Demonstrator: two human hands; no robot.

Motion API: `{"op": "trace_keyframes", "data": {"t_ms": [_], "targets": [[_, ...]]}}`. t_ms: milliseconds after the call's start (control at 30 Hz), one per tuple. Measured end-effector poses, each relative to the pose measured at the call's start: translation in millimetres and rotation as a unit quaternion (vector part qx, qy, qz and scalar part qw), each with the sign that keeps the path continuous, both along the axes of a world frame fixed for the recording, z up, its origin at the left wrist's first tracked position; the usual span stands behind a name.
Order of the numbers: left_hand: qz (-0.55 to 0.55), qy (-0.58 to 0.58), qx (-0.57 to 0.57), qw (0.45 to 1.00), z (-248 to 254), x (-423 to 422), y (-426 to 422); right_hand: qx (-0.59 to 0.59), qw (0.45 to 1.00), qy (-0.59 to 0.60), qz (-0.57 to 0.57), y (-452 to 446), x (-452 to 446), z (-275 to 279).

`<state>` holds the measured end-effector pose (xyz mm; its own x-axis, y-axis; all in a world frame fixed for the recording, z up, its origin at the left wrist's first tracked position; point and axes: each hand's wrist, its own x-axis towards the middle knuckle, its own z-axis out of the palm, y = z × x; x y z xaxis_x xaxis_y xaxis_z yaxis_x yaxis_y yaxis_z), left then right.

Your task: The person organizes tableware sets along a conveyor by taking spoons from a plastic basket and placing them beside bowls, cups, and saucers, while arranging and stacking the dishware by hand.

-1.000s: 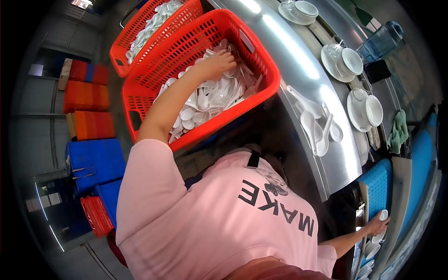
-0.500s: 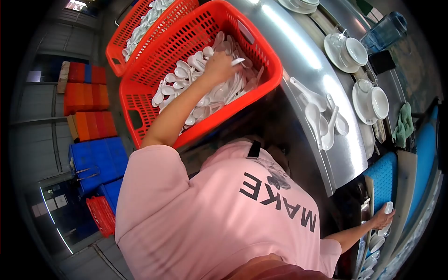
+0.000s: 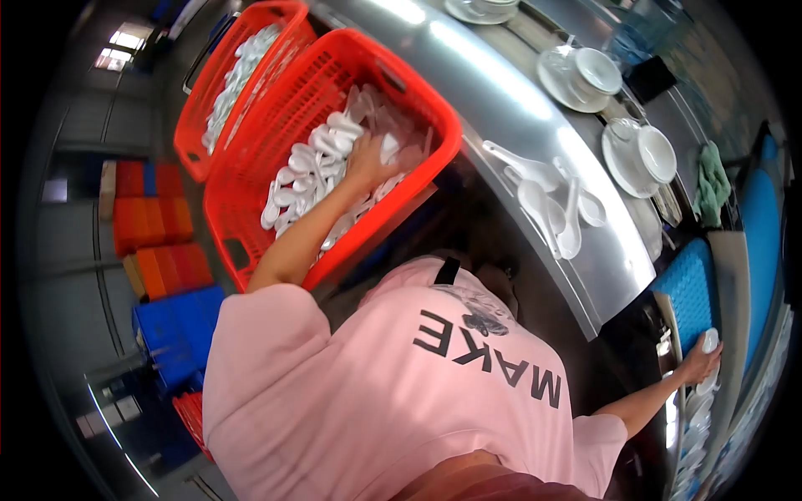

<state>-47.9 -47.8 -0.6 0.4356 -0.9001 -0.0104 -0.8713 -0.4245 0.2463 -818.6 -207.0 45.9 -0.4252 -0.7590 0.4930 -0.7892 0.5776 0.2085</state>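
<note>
My left hand (image 3: pixel 372 163) is down among white spoons (image 3: pixel 313 163) in a red plastic basket (image 3: pixel 225 213). A bright white spoon (image 3: pixel 389 149) shows against its curled fingers, which are partly hidden and blurred. Off to the far right, my right hand (image 3: pixel 700 366) is closed around a white spoon (image 3: pixel 710 340) whose rounded end sticks out above the fingers. It is beside a blue textured belt (image 3: pixel 689 275), and more white pieces (image 3: pixel 695 426) lie in a row below the hand.
Several loose spoons (image 3: pixel 551 204) lie on the steel counter (image 3: pixel 493 92). Stacked cups and saucers (image 3: pixel 643 159) stand behind it, near a green cloth (image 3: pixel 712 184). A second red basket (image 3: pixel 196 138) of spoons adjoins mine. Blue crates (image 3: pixel 180 330) and orange crates (image 3: pixel 150 225) are stacked at left.
The view has shifted, so the basket and counter sit further left. My left hand has dipped lower among the spoons. My right hand stays closed on its spoon by the belt.
</note>
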Motion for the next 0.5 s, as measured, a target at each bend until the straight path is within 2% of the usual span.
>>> {"op": "trace_keyframes", "data": {"t_ms": [33, 100, 133, 167, 200, 233, 267, 300, 333, 367, 433, 500], "targets": [[-0.031, -0.007, -0.026, 0.999, -6.5, -1.5, 3.9, -0.017, 0.999, 0.026, 0.039, -0.9, -9.4, -4.8], [-0.104, 0.056, -0.095, 0.988, -20.6, -6.6, 16.5, -0.07, 0.988, 0.025, 0.133, -4.2, -37.1, -22.0], [-0.114, 0.076, -0.104, 0.985, -27.1, -8.5, 17.0, -0.114, 0.978, -0.012, 0.176, -1.3, -30.7, -21.1], [-0.162, 0.048, -0.111, 0.979, -44.4, 2.5, 27.9, -0.134, 0.97, -0.037, 0.2, 2.5, -16.7, -13.7], [-0.157, 0.11, -0.109, 0.975, -43.9, 1.0, 29.6, -0.145, 0.969, -0.041, 0.196, 4.7, -5.8, -7.9], [-0.209, 0.077, -0.124, 0.967, -32.9, -8.0, 30.8, -0.139, 0.976, -0.007, 0.166, 4.9, -7.2, -9.4], [-0.204, 0.082, -0.087, 0.972, -72.8, 19.8, 39.7, -0.158, 0.977, -0.019, 0.139, 4.9, -2.0, -7.4], [-0.179, 0.092, -0.059, 0.978, -123.1, 54.3, 44.8, -0.156, 0.977, -0.008, 0.145, 6.8, -2.3, -7.5], [0.135, 0.41, -0.09, 0.898, -137.1, 64.5, 37.4, -0.121, 0.991, 0.042, 0.038, 6.9, 13.5, -2.3], [0.168, 0.404, -0.099, 0.894, -125.1, 55.3, 33.4, -0.079, 0.994, 0.065, -0.023, 4.5, 8.3, -7.5], [0.09, 0.263, -0.072, 0.958, -89.0, 32.0, 26.4, -0.06, 0.993, 0.026, -0.094, -0.4, 10.1, -10.3], [0.062, 0.21, -0.063, 0.974, -78.8, 22.7, 19.2, -0.057, 0.991, -0.009, -0.118, 1.2, 13.9, -10.6]]}}
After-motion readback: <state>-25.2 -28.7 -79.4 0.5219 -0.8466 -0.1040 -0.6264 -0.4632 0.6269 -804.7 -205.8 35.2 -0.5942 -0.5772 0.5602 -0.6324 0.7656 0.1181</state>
